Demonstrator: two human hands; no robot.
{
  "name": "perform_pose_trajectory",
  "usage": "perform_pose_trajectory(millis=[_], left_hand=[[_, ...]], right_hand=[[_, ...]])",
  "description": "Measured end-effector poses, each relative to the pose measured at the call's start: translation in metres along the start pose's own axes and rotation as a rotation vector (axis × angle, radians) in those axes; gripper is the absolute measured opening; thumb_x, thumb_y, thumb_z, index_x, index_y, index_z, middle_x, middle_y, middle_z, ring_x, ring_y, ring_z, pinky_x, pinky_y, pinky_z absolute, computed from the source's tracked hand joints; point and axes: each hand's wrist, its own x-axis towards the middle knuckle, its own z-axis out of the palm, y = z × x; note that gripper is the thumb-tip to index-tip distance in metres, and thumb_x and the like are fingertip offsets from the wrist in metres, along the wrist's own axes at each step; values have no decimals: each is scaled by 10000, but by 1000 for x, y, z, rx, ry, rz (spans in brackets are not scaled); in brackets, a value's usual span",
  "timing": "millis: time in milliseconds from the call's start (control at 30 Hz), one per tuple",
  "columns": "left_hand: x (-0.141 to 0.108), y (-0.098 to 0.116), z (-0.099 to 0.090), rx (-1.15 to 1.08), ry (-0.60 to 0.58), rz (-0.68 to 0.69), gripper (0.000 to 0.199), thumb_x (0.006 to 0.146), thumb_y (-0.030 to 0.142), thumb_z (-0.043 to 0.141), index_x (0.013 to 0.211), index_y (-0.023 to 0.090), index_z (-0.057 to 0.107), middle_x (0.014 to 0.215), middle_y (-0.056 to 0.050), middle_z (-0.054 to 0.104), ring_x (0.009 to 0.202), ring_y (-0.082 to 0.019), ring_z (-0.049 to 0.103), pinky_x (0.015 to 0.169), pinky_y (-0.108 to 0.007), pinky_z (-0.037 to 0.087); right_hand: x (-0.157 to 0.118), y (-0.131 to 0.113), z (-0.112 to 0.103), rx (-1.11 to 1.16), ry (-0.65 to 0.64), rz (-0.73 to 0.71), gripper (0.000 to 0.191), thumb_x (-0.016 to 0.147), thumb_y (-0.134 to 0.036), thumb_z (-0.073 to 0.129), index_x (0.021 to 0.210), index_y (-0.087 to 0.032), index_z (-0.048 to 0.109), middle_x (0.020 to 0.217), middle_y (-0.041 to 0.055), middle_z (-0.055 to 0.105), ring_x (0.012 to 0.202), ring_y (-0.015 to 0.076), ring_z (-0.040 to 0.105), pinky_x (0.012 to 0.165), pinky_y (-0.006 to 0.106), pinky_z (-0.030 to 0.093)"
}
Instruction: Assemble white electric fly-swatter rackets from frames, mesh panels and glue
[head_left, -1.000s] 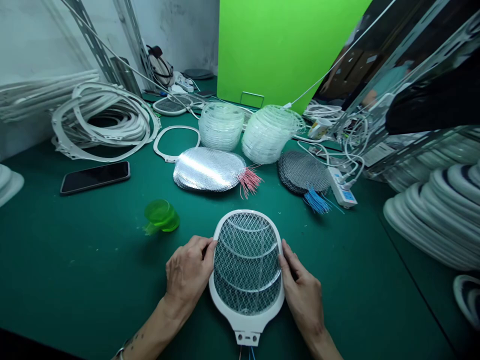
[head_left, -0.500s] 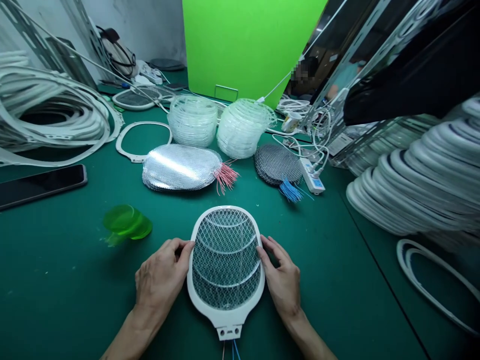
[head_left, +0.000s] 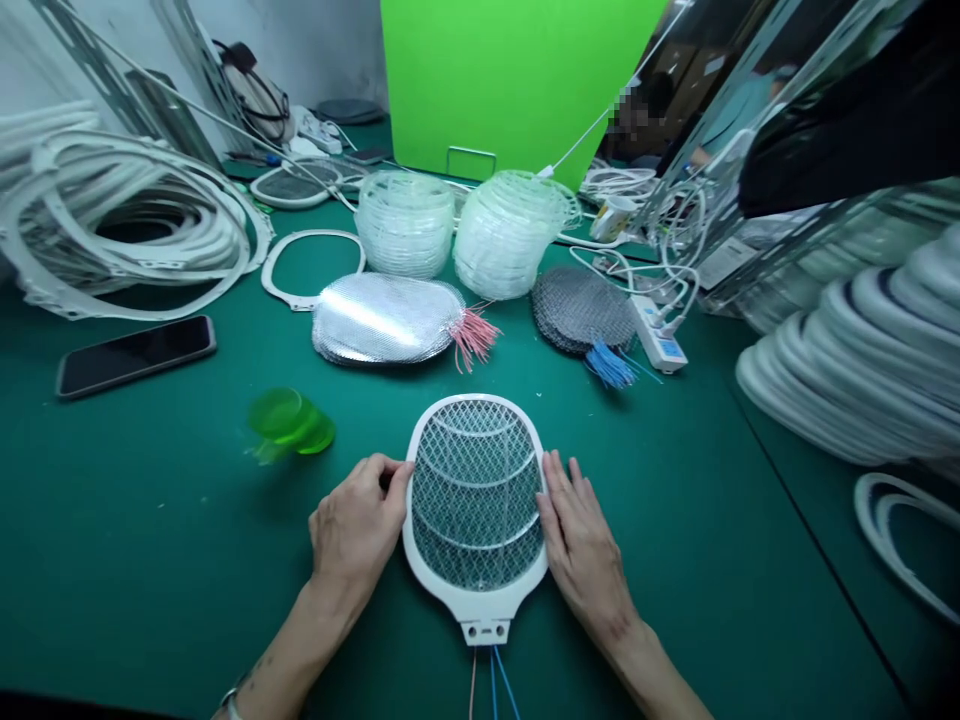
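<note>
An assembly workshop: the green-matted workbench holds an electric fly-swatter racket, stacked white frames and metal mesh sheets (some trailing coloured wires).

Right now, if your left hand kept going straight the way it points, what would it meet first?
The white frame of the electric fly swatter: the left hand already sits at its rim, so contact would come at once, though depth is hard to judge here.

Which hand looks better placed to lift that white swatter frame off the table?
Probably the left hand: its fingers curl over the rim of the white swatter frame, while the right hand lies flatter against the opposite edge, fingers spread.
</note>
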Motion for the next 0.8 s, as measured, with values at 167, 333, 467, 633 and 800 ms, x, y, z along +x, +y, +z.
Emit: perform_pose_trajectory(millis=[167, 333, 467, 633, 800], left_hand=[[1, 0, 1, 43, -21, 20, 307, 939, 501, 442, 822, 275, 614, 726, -8, 691, 722, -253, 657, 556, -273, 265], [2, -1, 1, 58, -9, 24, 307, 937, 505, 427, 828, 271, 593, 726, -15, 684, 714, -260, 653, 547, -273, 255], [0, -3, 0, 75, -14, 20, 323, 927, 541, 416, 834, 285, 588, 727, -8, 683, 733, -272, 651, 542, -274, 256], [-1, -1, -1, 83, -23, 3, 328, 922, 559, 406, 840, 301, 589, 742, 0, 688, 741, -281, 649, 539, -276, 261], [0, -1, 1, 92, -24, 7, 321, 922, 558, 413, 846, 308, 598, 736, 3, 688, 744, -286, 649, 539, -278, 277]], right_hand=[[-4, 5, 6, 26, -19, -54, 532, 1044, -352, 280, 1540, -176, 202, 1529, 73, 367, 1434, 255, 300, 1154, 527, 310], [-3, 6, 8, 51, -47, -56, 536, 1045, -341, 270, 1543, -160, 185, 1549, 79, 333, 1445, 220, 279, 1186, 483, 259], [-1, 5, -2, 135, -170, 25, 563, 1039, -398, 245, 1552, -180, 160, 1580, 43, 260, 1479, 217, 154, 1201, 501, 204], [-6, 1, -19, 210, -125, 268, 637, 923, -606, 468, 1409, -195, 492, 1571, 72, 293, 1483, 322, 93, 1150, 624, 239], [-18, -7, -19, 185, 33, 312, 480, 911, -615, 484, 1048, -218, 718, 1472, 107, 463, 1454, 342, 230, 1119, 647, 273]])
